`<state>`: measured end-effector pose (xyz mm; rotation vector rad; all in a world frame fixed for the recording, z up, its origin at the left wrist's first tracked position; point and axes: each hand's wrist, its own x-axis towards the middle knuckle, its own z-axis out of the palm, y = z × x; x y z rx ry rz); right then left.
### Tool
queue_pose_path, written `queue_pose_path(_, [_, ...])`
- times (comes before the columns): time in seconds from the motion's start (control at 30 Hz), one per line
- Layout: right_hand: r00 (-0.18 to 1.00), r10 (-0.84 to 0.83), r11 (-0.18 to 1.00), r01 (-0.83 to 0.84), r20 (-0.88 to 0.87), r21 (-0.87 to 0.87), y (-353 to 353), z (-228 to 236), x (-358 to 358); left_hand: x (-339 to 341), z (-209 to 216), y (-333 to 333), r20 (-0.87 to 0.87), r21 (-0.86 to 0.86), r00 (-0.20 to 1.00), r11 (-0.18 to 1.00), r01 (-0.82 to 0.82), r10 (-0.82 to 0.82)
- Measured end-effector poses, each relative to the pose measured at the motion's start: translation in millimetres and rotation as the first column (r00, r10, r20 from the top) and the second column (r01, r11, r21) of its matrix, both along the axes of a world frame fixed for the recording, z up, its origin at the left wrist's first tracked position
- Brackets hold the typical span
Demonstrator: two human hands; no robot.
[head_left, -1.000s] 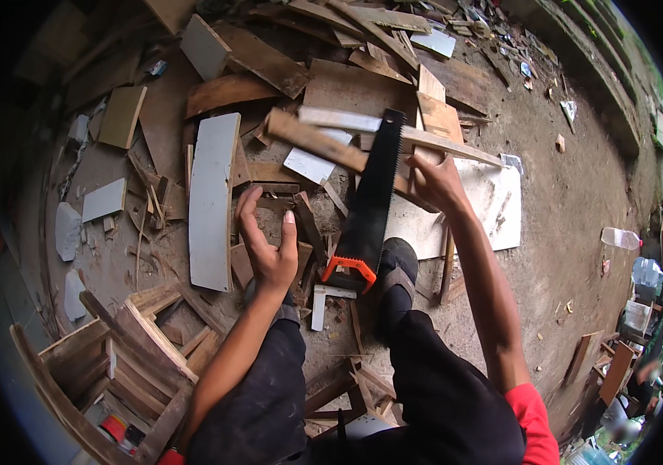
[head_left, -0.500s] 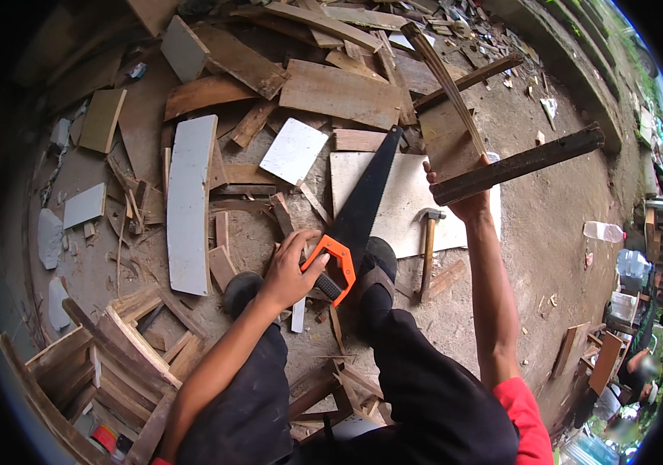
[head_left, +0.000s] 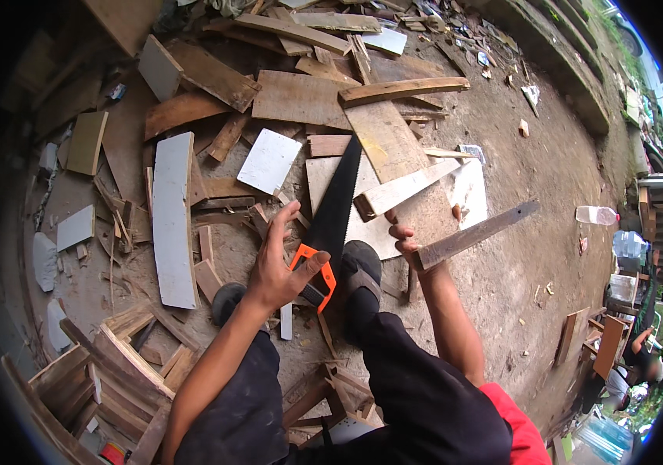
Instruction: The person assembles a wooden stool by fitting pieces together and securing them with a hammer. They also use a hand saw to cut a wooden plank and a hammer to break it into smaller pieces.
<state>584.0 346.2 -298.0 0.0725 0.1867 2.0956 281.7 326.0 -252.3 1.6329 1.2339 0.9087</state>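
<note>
My left hand is open, fingers spread, over a handsaw with a black blade and orange handle. The saw lies beside my shoe, its tip pointing away from me. My right hand is closed on a rough wooden frame, at its near dark slat. A whitish slat and a brown slat lie farther off and seem to belong to it; their joints are hidden. Under that hand, part of a hammer's handle shows. A white board lies beneath the frame.
Scrap boards and offcuts, such as a long white plank, cover the ground ahead and left. A wooden crate of scraps stands at lower left. Plastic bottles and a person are at the right; a concrete step runs behind.
My left hand has lifted off the saw's handle and spread its fingers. The saw has shifted slightly left. My right hand has drawn nearer and turned the wooden frame, showing its whitish slat.
</note>
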Motion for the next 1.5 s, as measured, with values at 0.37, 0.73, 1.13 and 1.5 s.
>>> queue_pose_path(0.37, [0.770, 0.601, 0.795, -0.605, -0.214, 0.054, -32, 4, -88, -39, 10, 25, 0.743, -0.618, 0.308, 0.786, -0.023, 0.593])
queue_pose_path(0.73, [0.481, 0.232, 0.953, 0.061, 0.846, -0.296, -22, -56, -45, -101, 44, 23, 0.683, -0.543, 0.204, 0.675, -0.499, 0.701])
queue_pose_path(1.13, [-0.901, -0.240, 0.963, -0.175, 0.361, 0.204, -40, -88, 28, -101, 0, 29, 0.681, -0.598, -0.010, 0.547, -0.586, 0.733])
queue_pose_path(1.5, [-0.933, -0.142, 0.987, -0.107, 0.331, 0.122, -114, -152, 56, -131, -49, -14, -0.036, -0.854, 0.929, 0.472, -0.220, 0.368])
